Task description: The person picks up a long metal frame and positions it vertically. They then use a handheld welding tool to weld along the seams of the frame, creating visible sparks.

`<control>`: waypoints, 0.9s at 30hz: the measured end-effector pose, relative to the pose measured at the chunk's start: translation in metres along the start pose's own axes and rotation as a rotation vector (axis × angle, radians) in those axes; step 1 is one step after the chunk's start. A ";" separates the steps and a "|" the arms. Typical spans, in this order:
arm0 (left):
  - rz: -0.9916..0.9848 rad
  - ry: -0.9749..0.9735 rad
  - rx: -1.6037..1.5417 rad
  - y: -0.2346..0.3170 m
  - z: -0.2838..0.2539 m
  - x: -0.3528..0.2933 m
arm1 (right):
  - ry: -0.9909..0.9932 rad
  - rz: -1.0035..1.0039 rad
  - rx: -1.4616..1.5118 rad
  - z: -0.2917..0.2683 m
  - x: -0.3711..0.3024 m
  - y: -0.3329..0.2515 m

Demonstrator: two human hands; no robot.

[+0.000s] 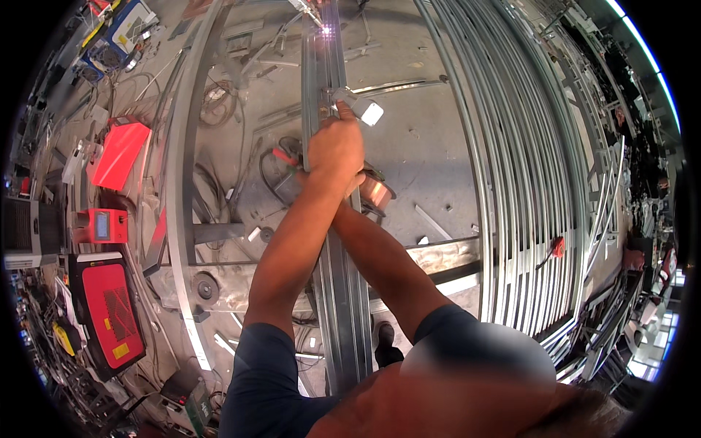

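My bare forearms cross over a long grey steel profile (339, 292) that runs away from me. My left hand (336, 150) lies over the profile, its index finger reaching to a short grey metal piece (358, 106) with a pale square end; its other fingers are folded. Mostly hidden beneath that wrist, my right hand (354, 184) shows only a few curled fingers at the profile's edges. Beside it on the left is a red handle-like thing (283, 155); on the right, a copper-coloured spool-like thing (376, 193). Farther along, a welding torch (310, 11) makes a bright spark on the profile.
Several long steel tubes (526, 182) lie side by side at the right. A steel frame bar (182, 146) runs along the left. Red machines (113, 310) and cables (212, 182) are on the left; metal offcuts (431, 223) are scattered on the floor.
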State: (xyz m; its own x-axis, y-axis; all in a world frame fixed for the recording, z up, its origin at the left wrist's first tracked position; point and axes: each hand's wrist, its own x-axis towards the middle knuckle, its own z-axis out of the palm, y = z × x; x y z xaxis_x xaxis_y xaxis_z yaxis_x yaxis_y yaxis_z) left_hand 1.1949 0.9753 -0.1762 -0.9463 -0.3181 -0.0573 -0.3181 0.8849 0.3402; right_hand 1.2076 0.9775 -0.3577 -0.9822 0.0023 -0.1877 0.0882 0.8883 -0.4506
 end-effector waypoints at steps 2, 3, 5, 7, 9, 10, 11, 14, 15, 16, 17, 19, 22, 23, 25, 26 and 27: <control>0.036 -0.002 -0.008 0.010 0.004 0.003 | 0.016 0.016 0.009 -0.001 0.008 0.010; 0.042 -0.005 -0.006 0.010 0.005 0.003 | 0.014 0.013 0.018 0.001 0.008 0.010; 0.004 -0.052 -0.021 0.008 0.005 0.006 | 0.008 0.005 0.023 0.005 0.007 0.008; -0.016 -0.076 -0.024 0.007 0.004 0.009 | -0.001 0.002 0.040 0.006 0.006 0.009; -0.016 -0.081 -0.018 0.004 0.008 0.011 | -0.004 0.000 0.046 0.009 0.005 0.008; -0.020 -0.074 -0.015 0.004 0.008 0.012 | -0.005 -0.002 0.052 0.010 0.006 0.008; -0.024 -0.066 -0.012 0.004 0.009 0.012 | -0.005 -0.009 0.053 0.011 0.006 0.008; -0.035 -0.043 -0.025 0.008 0.015 0.016 | -0.009 -0.010 0.056 0.011 0.007 0.012; -0.041 -0.034 -0.031 0.008 0.016 0.018 | -0.011 -0.011 0.056 0.011 0.007 0.012; -0.055 -0.038 -0.047 0.009 0.017 0.020 | -0.013 -0.015 0.058 0.011 0.006 0.013; -0.069 -0.041 -0.063 0.010 0.017 0.021 | -0.017 -0.016 0.059 0.011 0.007 0.014; -0.088 -0.036 -0.078 0.011 0.018 0.023 | -0.025 -0.021 0.060 0.010 0.008 0.013; -0.103 -0.024 -0.078 0.016 0.016 0.028 | -0.031 -0.027 0.073 0.009 0.006 0.017; -0.112 -0.031 -0.074 0.018 0.014 0.030 | -0.033 -0.026 0.073 0.008 0.005 0.018; -0.126 -0.038 -0.067 0.021 0.010 0.034 | -0.039 -0.033 0.077 0.008 0.005 0.017; -0.130 -0.039 -0.066 0.022 0.009 0.037 | -0.041 -0.036 0.080 0.008 0.005 0.017; -0.134 -0.043 -0.066 0.024 0.009 0.038 | -0.044 -0.036 0.078 0.008 0.004 0.018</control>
State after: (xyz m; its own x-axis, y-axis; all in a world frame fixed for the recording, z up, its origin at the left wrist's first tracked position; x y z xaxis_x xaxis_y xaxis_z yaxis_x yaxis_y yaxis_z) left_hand 1.1507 0.9872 -0.1791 -0.8975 -0.4160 -0.1462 -0.4389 0.8108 0.3872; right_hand 1.2062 0.9901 -0.3740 -0.9770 -0.0510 -0.2073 0.0669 0.8489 -0.5243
